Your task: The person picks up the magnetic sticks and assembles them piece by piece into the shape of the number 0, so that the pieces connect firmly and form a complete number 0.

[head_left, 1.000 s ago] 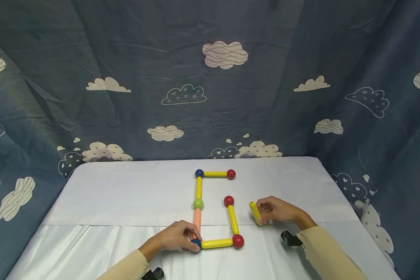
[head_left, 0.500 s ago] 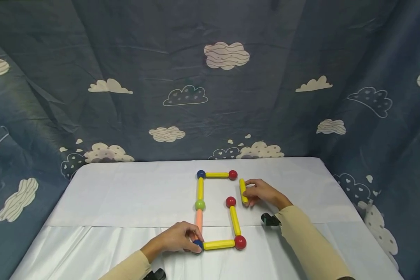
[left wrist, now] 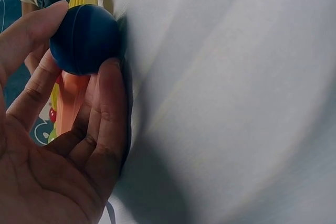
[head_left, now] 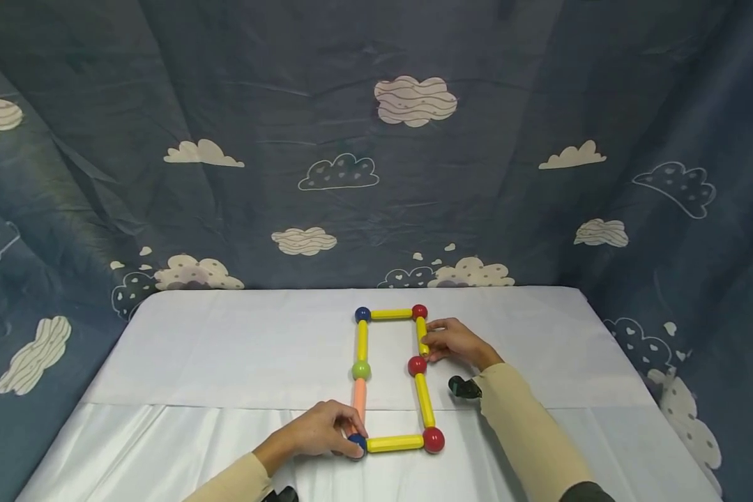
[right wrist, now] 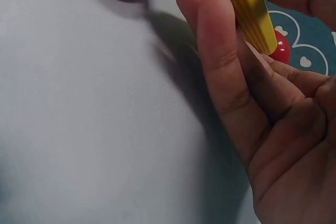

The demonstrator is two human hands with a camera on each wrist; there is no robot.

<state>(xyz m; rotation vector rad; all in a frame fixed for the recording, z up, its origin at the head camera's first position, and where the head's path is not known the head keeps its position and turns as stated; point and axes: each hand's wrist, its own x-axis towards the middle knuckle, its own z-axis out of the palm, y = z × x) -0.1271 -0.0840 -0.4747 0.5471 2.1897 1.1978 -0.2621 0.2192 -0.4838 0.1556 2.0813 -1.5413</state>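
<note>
My left hand (head_left: 318,427) pinches the dark blue ball (left wrist: 84,39) at the near left corner of a stick-and-ball outline. An orange stick (head_left: 360,397) runs from that ball to a green ball (head_left: 360,369). In my right hand (head_left: 457,341), thumb and fingers pinch a yellow stick (head_left: 422,336). Its far end meets the far right red ball (head_left: 419,312). The near end, showing a metal tip in the right wrist view, is close to the middle red ball (head_left: 417,365); a small gap shows there.
Other yellow sticks (head_left: 392,314) form the outline's remaining sides, with another blue ball (head_left: 362,314) far left and a large red ball (head_left: 434,440) near right. A white cloth (head_left: 226,348) covers the table; a dark cloud-print curtain (head_left: 326,104) hangs behind.
My right hand has carried the yellow stick left and away from me, turning it, until it lines up between two red balls. The left hand stays on the blue ball.
</note>
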